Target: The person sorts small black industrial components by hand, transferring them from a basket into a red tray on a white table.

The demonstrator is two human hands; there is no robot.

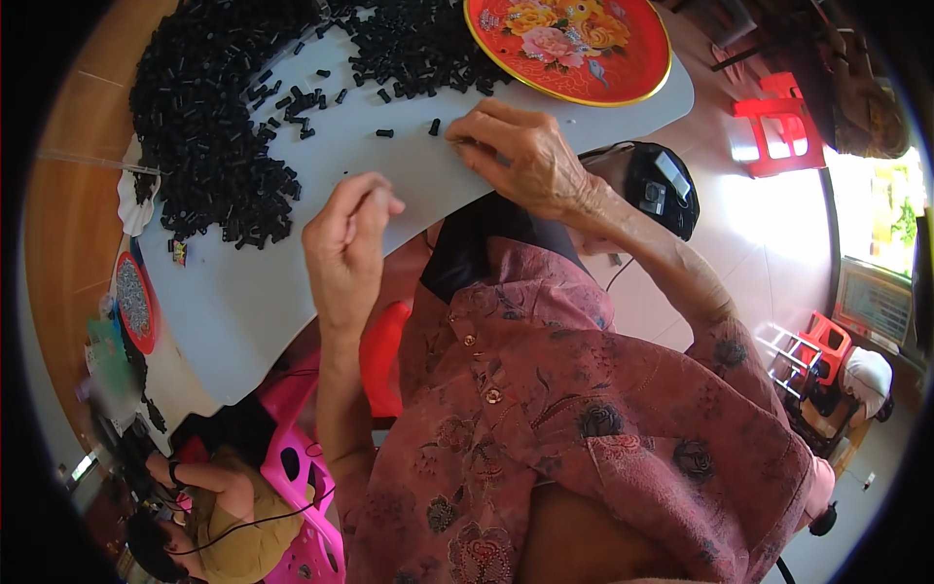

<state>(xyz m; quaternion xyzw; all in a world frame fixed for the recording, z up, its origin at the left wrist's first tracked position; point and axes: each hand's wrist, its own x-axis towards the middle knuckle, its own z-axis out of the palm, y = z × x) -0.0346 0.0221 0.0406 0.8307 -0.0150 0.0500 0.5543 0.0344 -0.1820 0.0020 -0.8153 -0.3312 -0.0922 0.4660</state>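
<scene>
My left hand (348,243) is raised over the near edge of the pale table (229,321), its fingers curled in toward the thumb. Whatever it may pinch is too small or hidden to make out. Over the table to the right, my right hand (525,156) points leftward with bent fingers drawn together at the tips; what lies between them cannot be seen. Just left of those fingertips stands a small black cylindrical piece (434,127). Another black piece (385,133) lies farther left. Large heaps of similar black pieces (209,127) cover the table's far left.
A red flowered tray (623,88) with a yellow rim sits at the far right. By the left edge is a red dish (146,336) of small silvery parts. A person (233,496) sits on a pink chair (326,526) at lower left. Red stools (778,127) stand on the floor.
</scene>
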